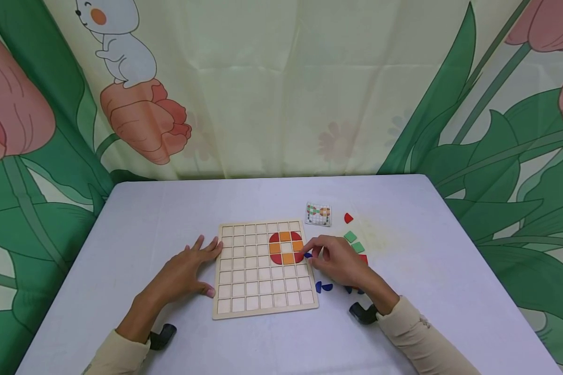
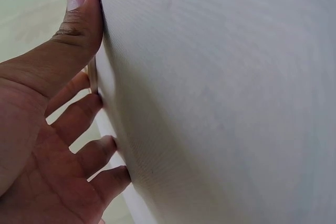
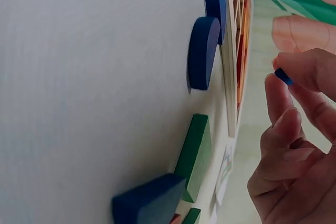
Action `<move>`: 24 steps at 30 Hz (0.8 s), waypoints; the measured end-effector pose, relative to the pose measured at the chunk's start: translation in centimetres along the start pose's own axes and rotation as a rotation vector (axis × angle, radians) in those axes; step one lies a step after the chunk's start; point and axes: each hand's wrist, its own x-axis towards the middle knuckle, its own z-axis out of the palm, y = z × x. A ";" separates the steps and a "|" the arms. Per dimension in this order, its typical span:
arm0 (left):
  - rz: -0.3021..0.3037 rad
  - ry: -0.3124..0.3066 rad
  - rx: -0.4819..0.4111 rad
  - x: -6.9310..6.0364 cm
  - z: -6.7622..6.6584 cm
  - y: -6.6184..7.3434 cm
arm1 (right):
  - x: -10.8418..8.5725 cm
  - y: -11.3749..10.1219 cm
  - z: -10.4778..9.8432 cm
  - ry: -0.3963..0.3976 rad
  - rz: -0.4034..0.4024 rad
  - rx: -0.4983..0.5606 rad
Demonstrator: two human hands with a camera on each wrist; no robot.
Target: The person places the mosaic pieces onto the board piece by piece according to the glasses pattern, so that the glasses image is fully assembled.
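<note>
A wooden grid board (image 1: 252, 275) lies on the table. Red quarter-round pieces (image 1: 274, 238) and orange squares (image 1: 284, 236) form a ring around one bare cell near its upper right. Fingers spread, my left hand (image 1: 180, 273) rests against the board's left edge; the left wrist view shows its thumb (image 2: 79, 14) and fingertips along the table surface. Over the board's right edge, my right hand (image 1: 340, 258) pinches a small blue piece (image 3: 283, 76) between thumb and finger. Most of that piece is hidden by the fingers.
Right of the board lie blue half-round pieces (image 1: 327, 287), green squares (image 1: 358, 247), a red square (image 1: 363, 258) partly behind the hand, and a red rounded piece (image 1: 348, 217). A pattern card (image 1: 318, 214) lies beyond the board's upper right corner. A printed curtain (image 1: 281, 104) hangs behind the table.
</note>
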 end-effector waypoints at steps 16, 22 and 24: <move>-0.011 0.002 0.014 0.1 0.1 0.2 | 0.3 0.0 0.8 -0.052 0.033 0.047; -0.009 -0.001 0.012 -0.1 0.0 0.3 | 0.3 -0.4 1.1 -0.042 0.053 0.002; -0.010 0.000 0.013 -0.1 0.0 0.4 | 0.4 -0.6 1.2 -0.045 0.054 -0.004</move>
